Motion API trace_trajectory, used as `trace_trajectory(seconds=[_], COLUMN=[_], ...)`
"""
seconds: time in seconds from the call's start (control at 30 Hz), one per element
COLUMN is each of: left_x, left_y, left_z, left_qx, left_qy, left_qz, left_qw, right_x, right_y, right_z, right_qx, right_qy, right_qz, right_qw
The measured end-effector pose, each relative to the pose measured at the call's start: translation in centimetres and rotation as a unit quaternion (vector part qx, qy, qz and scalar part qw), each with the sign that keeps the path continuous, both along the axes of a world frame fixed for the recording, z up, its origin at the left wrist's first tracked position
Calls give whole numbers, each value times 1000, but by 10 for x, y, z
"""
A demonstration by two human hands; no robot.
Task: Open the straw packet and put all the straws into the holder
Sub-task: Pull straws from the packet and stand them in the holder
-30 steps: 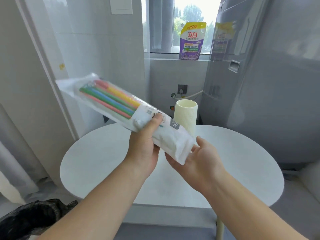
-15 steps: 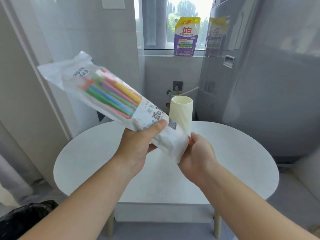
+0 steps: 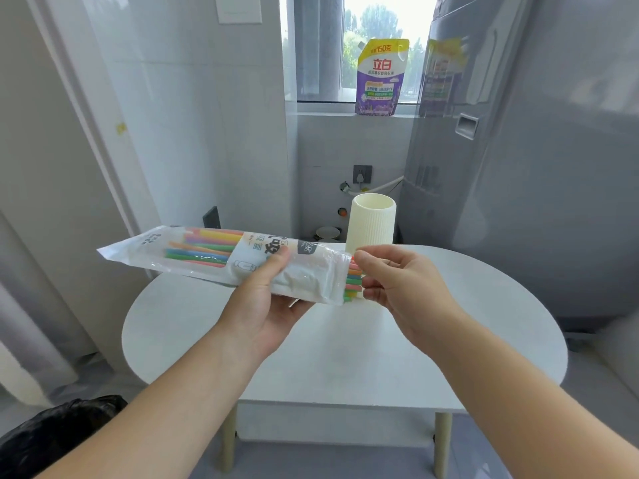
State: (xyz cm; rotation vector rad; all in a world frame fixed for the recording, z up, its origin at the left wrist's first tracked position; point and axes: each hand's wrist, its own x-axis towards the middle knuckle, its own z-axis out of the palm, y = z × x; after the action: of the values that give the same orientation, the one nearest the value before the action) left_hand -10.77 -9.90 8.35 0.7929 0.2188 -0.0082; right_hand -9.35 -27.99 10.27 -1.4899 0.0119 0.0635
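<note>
You've dropped the packet [image 3: 221, 257] from its tilt to near level above the table [image 3: 484, 323]; straws [image 3: 353, 281] now poke from its open right end, so pulling can start; long axis left-right, mouth beside the holder [image 3: 371, 226]; left hand [image 3: 266, 305] grips mid-packet, right hand [image 3: 397, 285] pinches the tips.

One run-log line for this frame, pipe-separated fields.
left hand: grips straw packet | right hand: pinches straw ends at packet's open end | holder: upright on table, no straws showing
</note>
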Motion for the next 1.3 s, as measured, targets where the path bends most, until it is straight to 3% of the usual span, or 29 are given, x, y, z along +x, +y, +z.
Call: trace_trajectory(seconds=[0.63,1.1,1.17,1.3], left_x=[-5,-2,-1,0], left_y=[1,7,8,5], left_z=[3,6,6,7], left_qx=[-30,-60,-64,-76], left_qy=[-15,-3,-3,-5], left_qz=[16,57,62,70], left_qw=[999,997,996,995], right_x=[2,8,9,6], right_y=[-15,-25,-29,-21], right_z=[2,7,7,6], right_qx=[-102,18,69,261], right_qy=[-107,-82,-65,1], right_qz=[-37,-78,-82,-47], right_qw=[988,993,992,964])
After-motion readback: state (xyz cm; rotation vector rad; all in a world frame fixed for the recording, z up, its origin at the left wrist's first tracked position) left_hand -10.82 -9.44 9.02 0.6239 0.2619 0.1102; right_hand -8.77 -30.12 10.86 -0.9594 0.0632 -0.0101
